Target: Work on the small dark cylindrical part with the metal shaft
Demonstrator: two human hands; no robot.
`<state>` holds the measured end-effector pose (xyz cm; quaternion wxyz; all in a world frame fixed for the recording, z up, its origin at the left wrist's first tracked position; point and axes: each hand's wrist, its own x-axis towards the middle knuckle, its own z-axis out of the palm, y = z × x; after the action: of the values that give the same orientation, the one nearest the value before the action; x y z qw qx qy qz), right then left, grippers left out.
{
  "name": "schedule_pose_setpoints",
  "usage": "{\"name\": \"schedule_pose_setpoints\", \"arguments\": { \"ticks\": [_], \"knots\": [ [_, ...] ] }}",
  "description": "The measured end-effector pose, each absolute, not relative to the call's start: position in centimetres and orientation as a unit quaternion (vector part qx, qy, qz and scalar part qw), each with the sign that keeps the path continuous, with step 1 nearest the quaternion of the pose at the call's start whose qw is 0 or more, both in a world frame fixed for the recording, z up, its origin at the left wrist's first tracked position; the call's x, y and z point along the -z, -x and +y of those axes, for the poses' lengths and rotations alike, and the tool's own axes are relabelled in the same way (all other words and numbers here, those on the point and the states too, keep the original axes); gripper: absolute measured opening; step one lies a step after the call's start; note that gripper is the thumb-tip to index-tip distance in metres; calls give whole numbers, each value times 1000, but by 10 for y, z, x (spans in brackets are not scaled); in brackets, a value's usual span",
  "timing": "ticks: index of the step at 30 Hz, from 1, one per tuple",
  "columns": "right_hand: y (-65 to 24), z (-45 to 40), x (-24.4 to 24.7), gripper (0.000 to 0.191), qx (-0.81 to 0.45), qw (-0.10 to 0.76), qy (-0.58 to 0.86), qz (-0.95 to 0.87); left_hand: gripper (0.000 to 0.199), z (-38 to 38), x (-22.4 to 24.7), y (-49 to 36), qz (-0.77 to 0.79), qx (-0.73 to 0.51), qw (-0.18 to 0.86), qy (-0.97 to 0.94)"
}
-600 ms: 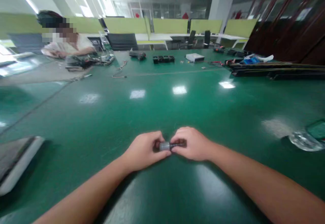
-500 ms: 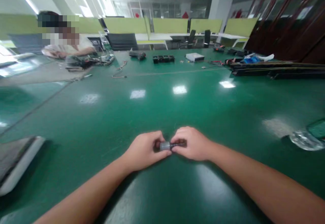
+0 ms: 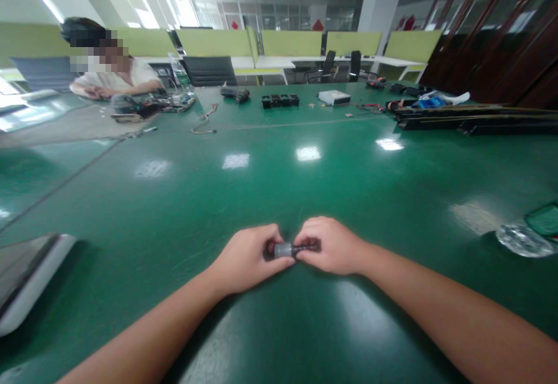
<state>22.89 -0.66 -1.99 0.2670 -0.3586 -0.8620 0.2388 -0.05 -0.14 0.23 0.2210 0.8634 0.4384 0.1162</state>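
Low in the frame's center, the left hand grips the grey end of a small cylindrical object, lying sideways between both hands; its darker, narrower end reaches into the right hand, whose fingers pinch it.

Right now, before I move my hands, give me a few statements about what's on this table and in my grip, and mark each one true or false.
1. The left hand holds the grey end of a small cylindrical part. True.
2. The right hand is empty. False: its fingers grip the part's dark, thin end.
3. The white box is right of the black blocks. True.
4. The loose cable is right of the white box. False: it is left of the black blocks.
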Motion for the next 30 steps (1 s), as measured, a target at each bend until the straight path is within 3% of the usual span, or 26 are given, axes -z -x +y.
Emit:
{"name": "schedule_pose_setpoints", "arguments": {
  "ticks": [30],
  "knots": [
    [-240,-10,17,8,-224,248,364,-869,31,-3,-4,-2,435,-121,227,-863]
  ]
}}
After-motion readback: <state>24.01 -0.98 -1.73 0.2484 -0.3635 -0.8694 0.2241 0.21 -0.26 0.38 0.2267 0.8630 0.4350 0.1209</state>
